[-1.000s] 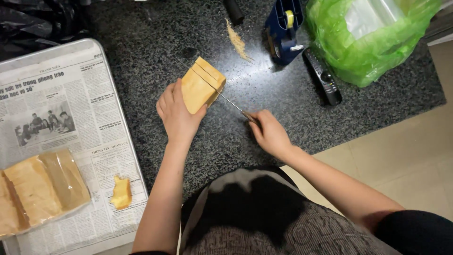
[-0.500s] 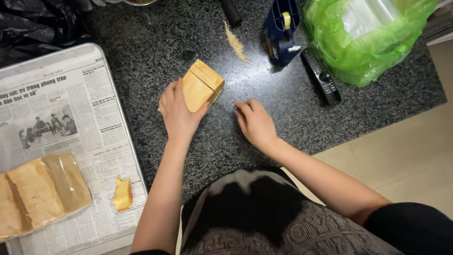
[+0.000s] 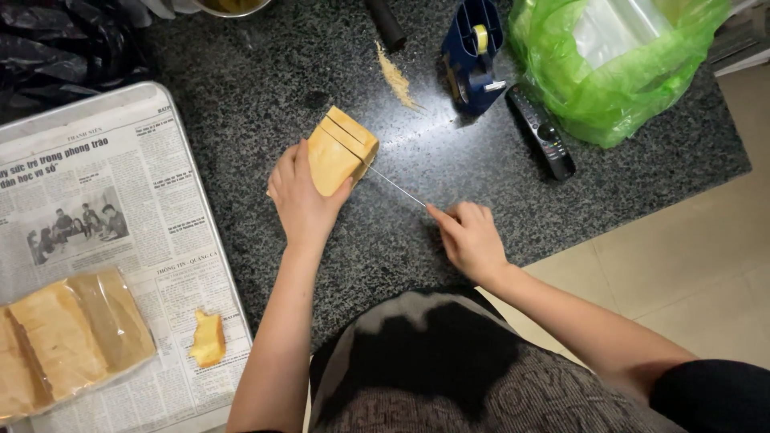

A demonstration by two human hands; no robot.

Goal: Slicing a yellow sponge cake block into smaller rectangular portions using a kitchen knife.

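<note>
Yellow block point(image 3: 341, 152) sits on dark speckled counter, rectangular, pale golden, soft-looking like cake or soap loaf. Stands tilted on diagonal, far end toward upper right. Two cut lines cross upper part, thin slabs at far end standing tight together, not separated. Left hand point(image 3: 301, 196) grips near end, fingers wrapped on side. Knife point(image 3: 395, 184), thin narrow blade, meets block's right edge; handle hidden in right hand point(image 3: 472, 240), closed around it.

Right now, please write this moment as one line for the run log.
left hand: steadies yellow block | right hand: holds knife, blade at block | surface: dark stone counter
</note>
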